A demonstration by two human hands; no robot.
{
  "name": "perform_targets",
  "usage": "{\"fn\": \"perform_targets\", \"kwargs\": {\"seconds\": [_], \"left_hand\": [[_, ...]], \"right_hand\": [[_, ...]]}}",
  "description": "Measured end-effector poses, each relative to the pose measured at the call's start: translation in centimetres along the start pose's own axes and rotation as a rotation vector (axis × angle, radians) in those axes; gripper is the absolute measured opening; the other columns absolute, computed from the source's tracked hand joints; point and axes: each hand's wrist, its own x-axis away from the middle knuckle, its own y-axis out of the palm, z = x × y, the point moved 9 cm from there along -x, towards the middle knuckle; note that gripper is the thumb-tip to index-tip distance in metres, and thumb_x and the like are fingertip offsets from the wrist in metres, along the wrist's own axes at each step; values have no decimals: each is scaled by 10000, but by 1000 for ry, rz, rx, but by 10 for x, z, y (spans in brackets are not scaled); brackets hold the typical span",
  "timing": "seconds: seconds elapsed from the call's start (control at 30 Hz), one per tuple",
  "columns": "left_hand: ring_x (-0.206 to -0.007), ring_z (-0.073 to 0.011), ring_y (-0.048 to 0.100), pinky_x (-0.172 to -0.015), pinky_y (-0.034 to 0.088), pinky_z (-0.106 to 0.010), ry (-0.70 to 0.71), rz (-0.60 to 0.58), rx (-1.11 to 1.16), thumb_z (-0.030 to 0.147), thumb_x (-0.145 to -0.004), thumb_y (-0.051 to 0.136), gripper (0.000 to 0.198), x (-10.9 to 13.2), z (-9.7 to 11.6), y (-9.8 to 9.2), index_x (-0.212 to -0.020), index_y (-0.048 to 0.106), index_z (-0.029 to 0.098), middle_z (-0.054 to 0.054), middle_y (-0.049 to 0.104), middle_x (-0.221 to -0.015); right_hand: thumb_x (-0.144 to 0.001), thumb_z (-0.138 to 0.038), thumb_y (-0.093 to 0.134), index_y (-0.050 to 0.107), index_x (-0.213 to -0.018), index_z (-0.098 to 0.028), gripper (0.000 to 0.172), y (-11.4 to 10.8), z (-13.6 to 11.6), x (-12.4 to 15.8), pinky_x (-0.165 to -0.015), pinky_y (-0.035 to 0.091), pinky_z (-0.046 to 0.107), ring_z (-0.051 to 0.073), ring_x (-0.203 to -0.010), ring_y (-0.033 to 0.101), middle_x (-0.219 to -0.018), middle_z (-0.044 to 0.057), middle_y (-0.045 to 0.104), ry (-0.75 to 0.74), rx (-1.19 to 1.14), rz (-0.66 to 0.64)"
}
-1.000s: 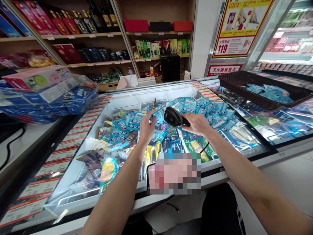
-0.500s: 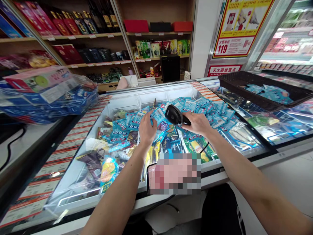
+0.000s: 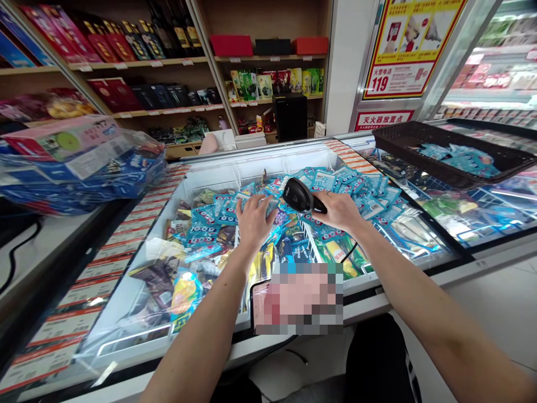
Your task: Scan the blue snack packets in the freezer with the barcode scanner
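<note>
My right hand [image 3: 339, 210] is wrapped round the handle of a black barcode scanner [image 3: 298, 196], whose head points left over the freezer's contents. To its left, my left hand [image 3: 255, 223] hovers low over the packets with its fingers apart; a blue ice-cream packet [image 3: 274, 206] lies partly hidden by its fingertips, and I see no grip on it. Many similar blue packets [image 3: 373, 204] are heaped at the right, with more blue packets [image 3: 204, 230] at the left. Yellow wrappers [image 3: 265, 258] lie nearer me, below the left hand.
The chest freezer's front edge [image 3: 364, 305] carries a propped phone [image 3: 260, 308], its screen partly pixelated. A brown basket [image 3: 419, 148] holding blue packets rests at the right. Plastic-wrapped boxes [image 3: 79, 162] stand at the left. Stocked shelves [image 3: 168, 60] line the back.
My left hand's fingers have spread, and the blue packet that was upright at its fingertips now lies lower among the others. The scanner and right hand have barely moved.
</note>
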Motion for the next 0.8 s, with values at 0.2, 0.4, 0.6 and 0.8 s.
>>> {"fn": "perform_targets", "kwargs": {"seconds": [0.2, 0.4, 0.6, 0.8], "left_hand": [[-1040, -230, 526, -1050, 205, -505, 31, -89, -65, 232, -838, 396, 286, 2, -5, 11, -1047, 588, 271, -32, 604, -1106], [-1021, -277, 506, -896, 374, -446, -72, -117, -117, 227, -763, 476, 250, 1, -29, 7, -978, 601, 249, -76, 590, -1061], [-1023, -306, 496, -858, 377, -464, -147, -119, -130, 196, -758, 456, 227, 1, -48, 2, -921, 610, 229, -105, 572, -1040], [-1105, -289, 477, -988, 269, -504, -86, -76, -150, 164, -800, 410, 288, 2, -38, -4, -1003, 606, 222, -114, 572, -1105]], "right_hand": [[-788, -433, 527, 544, -1119, -184, 414, 0, 3, -1, -601, 371, 263, 187, -759, 617, -879, 59, 667, 18, 30, -16], [-782, -398, 523, 549, -1117, -183, 399, -4, 6, 0, -607, 368, 264, 200, -783, 616, -894, 61, 668, 61, 33, -14], [-787, -406, 516, 549, -1121, -205, 391, -7, 13, 0, -620, 379, 274, 205, -787, 622, -943, 49, 670, 79, 34, 6], [-801, -419, 509, 560, -1111, -188, 390, -14, 31, 1, -645, 393, 290, 220, -789, 619, -925, 74, 675, 205, 67, 56]]}}
